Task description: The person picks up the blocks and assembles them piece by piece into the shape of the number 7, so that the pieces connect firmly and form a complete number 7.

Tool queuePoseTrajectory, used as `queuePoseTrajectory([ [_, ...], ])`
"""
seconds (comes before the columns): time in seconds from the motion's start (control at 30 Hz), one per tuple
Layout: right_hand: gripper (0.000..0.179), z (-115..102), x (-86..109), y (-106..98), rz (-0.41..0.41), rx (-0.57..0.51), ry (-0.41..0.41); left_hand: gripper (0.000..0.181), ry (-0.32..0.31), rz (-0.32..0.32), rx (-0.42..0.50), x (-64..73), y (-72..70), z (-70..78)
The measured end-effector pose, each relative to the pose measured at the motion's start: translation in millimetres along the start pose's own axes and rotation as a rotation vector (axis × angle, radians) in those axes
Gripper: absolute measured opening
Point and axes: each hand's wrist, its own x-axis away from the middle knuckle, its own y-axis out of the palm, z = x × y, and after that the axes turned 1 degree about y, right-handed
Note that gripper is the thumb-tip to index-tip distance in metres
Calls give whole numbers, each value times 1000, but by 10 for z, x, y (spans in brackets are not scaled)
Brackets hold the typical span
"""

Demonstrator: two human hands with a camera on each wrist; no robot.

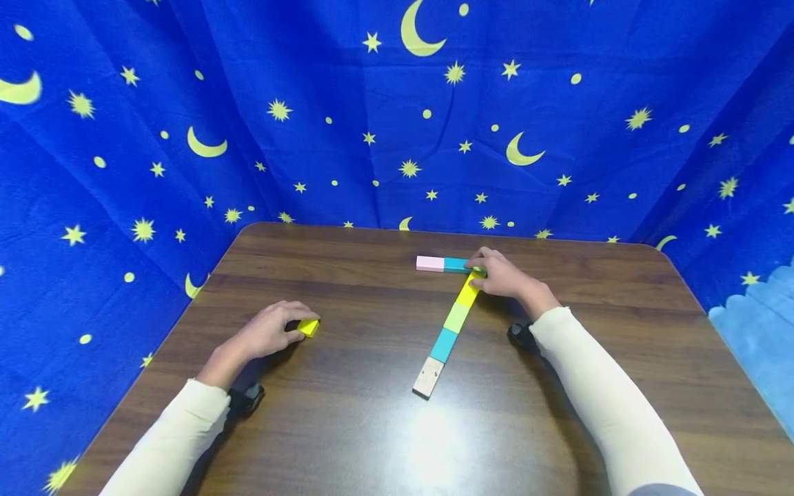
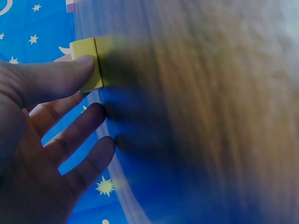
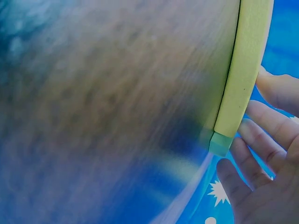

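My left hand (image 1: 269, 331) pinches a small yellow block (image 1: 309, 328) between thumb and fingers, low over the table's left side. In the left wrist view the thumb lies on the face of that yellow block (image 2: 86, 49), and the other fingers spread below it. At the far end of a slanting row of blocks, my right hand (image 1: 501, 274) has thumb and fingers around the end of a yellow block (image 1: 466, 293). The right wrist view shows this yellow block (image 3: 240, 70) on edge, with a green-blue block (image 3: 219, 144) past its end. The right fingers partly hide where the rows meet.
Nearer me, the slanting row continues with a light green block (image 1: 455, 318), a blue block (image 1: 443, 344) and a bare wooden block (image 1: 428, 377). A pink block (image 1: 430, 264) and a blue block (image 1: 455, 265) lie end to end at the back. A starry blue curtain (image 1: 347, 83) borders the brown table (image 1: 347, 427).
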Motion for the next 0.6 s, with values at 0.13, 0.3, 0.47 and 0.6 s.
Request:
queuePoseTrajectory([
  [0.13,43,-12,-3,-2,-16,-3,6,35,-22,-6,6,6,1,9],
  [0.3,42,-22,2,-3,-25,-17,11,36,-44,-23,12,14,2,17],
  [0.47,42,-30,8,-11,-10,-6,9,37,-38,-15,11,-10,-3,7],
  [0.6,43,-22,3,-17,-7,-1,8,37,-26,-9,17,-61,-12,-4],
])
